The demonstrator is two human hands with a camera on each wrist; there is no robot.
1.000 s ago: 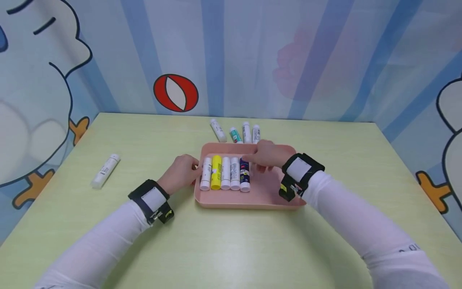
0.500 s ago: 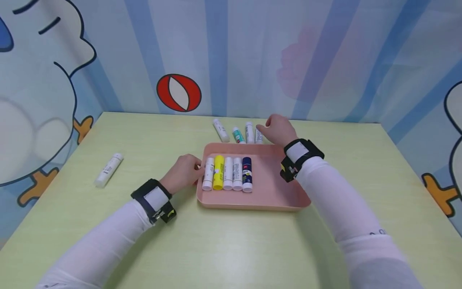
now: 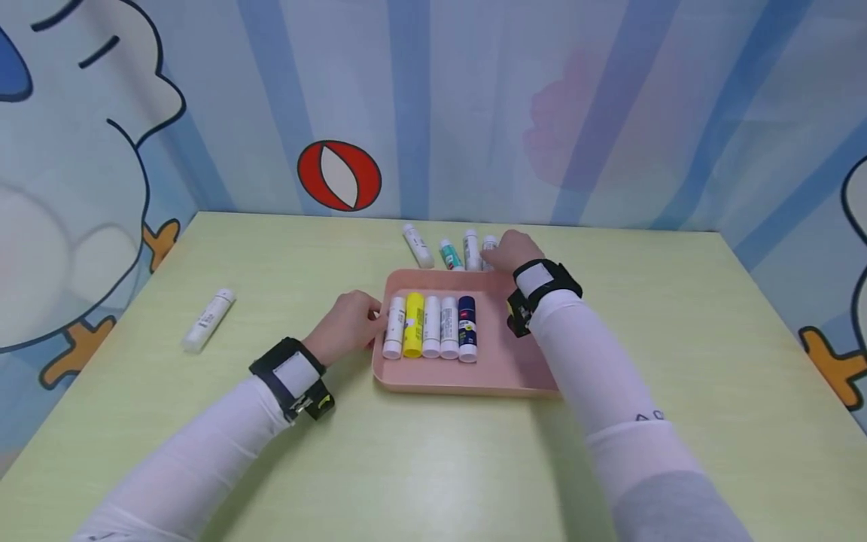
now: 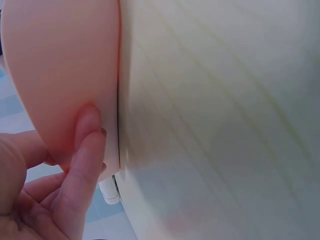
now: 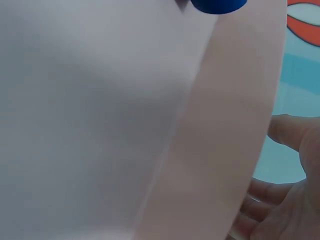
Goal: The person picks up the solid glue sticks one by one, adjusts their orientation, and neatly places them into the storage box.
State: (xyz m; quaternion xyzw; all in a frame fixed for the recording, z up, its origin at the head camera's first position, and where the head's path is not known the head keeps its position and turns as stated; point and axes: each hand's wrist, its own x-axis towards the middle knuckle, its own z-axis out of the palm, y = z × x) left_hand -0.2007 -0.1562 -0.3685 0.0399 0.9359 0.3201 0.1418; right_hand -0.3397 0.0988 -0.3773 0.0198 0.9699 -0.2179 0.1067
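On the left, my left hand (image 3: 347,325) grips the edge of a pink tray (image 3: 511,369), its fingers against the tray's outer wall (image 4: 60,75) in the left wrist view. Inside the tray stand in a row white glue sticks (image 3: 431,327), a yellow one (image 3: 414,325) and a navy one (image 3: 467,329). My right hand (image 3: 516,251) is behind the tray, fingertips right at a white glue stick (image 3: 489,245) on the table. Those fingertips are partly hidden behind the tray wall (image 5: 235,100) in the right wrist view; I cannot tell whether they hold the stick.
Beyond the tray lie a tilted white glue stick (image 3: 418,246), a teal one (image 3: 450,254) and another white one (image 3: 472,250). A lone white glue stick (image 3: 208,321) lies at the left of the pale table (image 3: 433,467). A patterned cloth backdrop (image 3: 474,113) stands behind.
My right hand has left the navy glue stick in the tray, moved back over the far rim and come down at the rightmost white glue stick. The left hand stays at the tray.
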